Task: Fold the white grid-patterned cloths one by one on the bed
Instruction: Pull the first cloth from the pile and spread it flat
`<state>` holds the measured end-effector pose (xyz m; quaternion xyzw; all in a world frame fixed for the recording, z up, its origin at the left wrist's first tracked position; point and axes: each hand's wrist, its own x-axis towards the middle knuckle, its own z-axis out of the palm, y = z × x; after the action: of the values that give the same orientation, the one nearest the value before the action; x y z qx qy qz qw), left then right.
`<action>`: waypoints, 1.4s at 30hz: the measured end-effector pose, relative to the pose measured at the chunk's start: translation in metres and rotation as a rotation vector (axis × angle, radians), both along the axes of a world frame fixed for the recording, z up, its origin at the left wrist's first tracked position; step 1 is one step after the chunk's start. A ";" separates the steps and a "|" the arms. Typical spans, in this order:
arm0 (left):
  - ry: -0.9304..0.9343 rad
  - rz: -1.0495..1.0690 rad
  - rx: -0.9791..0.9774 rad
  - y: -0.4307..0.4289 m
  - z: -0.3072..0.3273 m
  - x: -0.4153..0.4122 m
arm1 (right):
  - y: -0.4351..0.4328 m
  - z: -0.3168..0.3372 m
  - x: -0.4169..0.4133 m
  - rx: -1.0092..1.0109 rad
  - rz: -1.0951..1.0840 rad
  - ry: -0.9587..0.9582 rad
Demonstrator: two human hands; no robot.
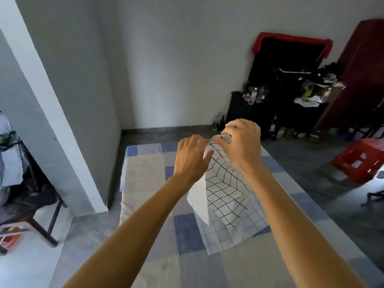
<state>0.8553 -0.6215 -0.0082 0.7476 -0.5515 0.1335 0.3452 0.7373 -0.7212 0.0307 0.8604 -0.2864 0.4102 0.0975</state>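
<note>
A white cloth with a black grid [224, 190] hangs in the air above the bed [187, 229]. My right hand [243, 142] pinches its top corner between curled fingers. My left hand [191, 156] is just to the left, its fingers and thumb closing on the cloth's upper edge. The cloth droops down in loose folds, with a plain white flap on its left side. Under it, a second white cloth with a faint grid [230, 233] lies flat on the blue and beige checked bedsheet.
A grey wall corner and white pillar [52, 100] stand left of the bed. A dark table [31, 217] is at far left. Beyond the bed are a cluttered black shelf [291, 96] and a red plastic stool [361, 161].
</note>
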 end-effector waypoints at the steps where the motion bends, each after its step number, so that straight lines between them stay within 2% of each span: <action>1: 0.023 0.017 -0.009 0.000 -0.001 0.000 | -0.001 0.000 -0.002 -0.008 0.011 -0.006; 8: 0.078 0.108 0.080 0.026 -0.022 0.032 | -0.011 0.003 -0.016 0.059 0.056 -0.043; 15: 0.134 0.215 0.146 0.054 -0.034 0.076 | -0.027 0.002 -0.016 0.128 -0.009 -0.104; 19: 0.262 0.255 0.197 0.053 -0.049 0.087 | -0.039 0.002 -0.007 0.138 -0.011 -0.158; 22: 0.316 0.261 0.152 0.048 -0.056 0.089 | -0.053 0.000 0.000 0.142 0.003 -0.160; 26: 0.175 0.280 -0.009 0.032 -0.047 0.102 | -0.084 -0.008 0.007 0.140 0.010 -0.160; 30: 0.132 0.323 -0.135 0.016 -0.029 0.136 | -0.111 -0.015 0.016 0.197 0.008 -0.175; 37: -0.040 0.361 -0.310 0.020 0.016 0.158 | -0.107 0.000 0.027 0.145 0.087 -0.393; 42: -0.178 0.357 -0.388 0.053 0.023 0.155 | -0.078 -0.009 0.013 0.113 0.113 -0.504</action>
<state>1.0100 -0.5685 0.0145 0.7381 -0.4035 0.3604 0.4032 0.7502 -0.7996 0.0214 0.7497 -0.2754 0.5998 -0.0482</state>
